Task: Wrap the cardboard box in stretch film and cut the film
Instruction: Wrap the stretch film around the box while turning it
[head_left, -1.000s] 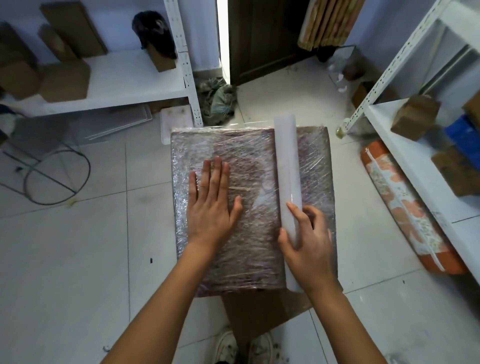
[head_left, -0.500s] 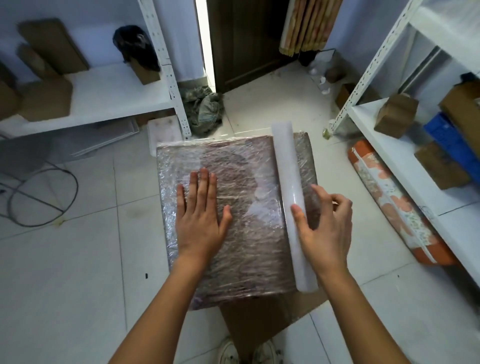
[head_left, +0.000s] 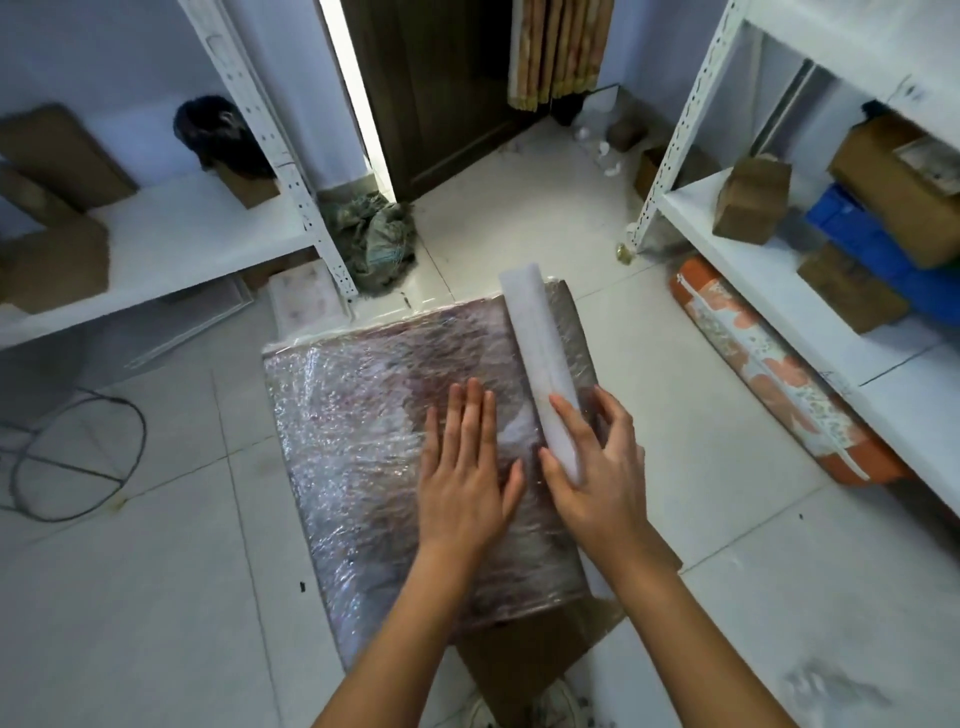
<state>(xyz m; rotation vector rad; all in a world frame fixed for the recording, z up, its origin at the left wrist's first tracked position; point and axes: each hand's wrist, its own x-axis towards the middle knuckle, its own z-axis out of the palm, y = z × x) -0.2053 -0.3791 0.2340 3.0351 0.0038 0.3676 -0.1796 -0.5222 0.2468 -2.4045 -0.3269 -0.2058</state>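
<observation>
Head view: I look down at my 2 bare hands over a wrapped box on a pale tiled floor.
Cardboard box (head_left: 363, 447): it lies flat on the floor in front of me, its top face covered in wrinkled, glossy stretch film; its near right corner sits on a bare sheet of brown cardboard (head_left: 524, 660).
Film roll (head_left: 540, 358): a white cylinder lying on the right part of the box top, running from the far edge toward me, its far end poking just past the box.
Left hand (head_left: 462, 467): palm down, fingers straight and together, pressing flat on the film-covered top just left of the roll; nothing is gripped.
Right hand (head_left: 597, 467): it holds the near end of the roll, thumb on the left side, fingers curled over the right side.
Film between roll and box: a stretch of film seems to run from the roll onto the top, but I cannot tell where it leaves the roll.
Left shelf (head_left: 171, 249): a white rack with brown boxes and a dark bundle on it.
Right shelf (head_left: 769, 260): a white rack with brown boxes and blue items.
Floor items: an orange patterned roll (head_left: 779, 374) beside the right shelf, a crumpled cloth (head_left: 379, 239) by the door, a wire hoop (head_left: 78, 457) at the left.
Shoes (head_left: 519, 706): just visible under the cardboard sheet's near edge.
</observation>
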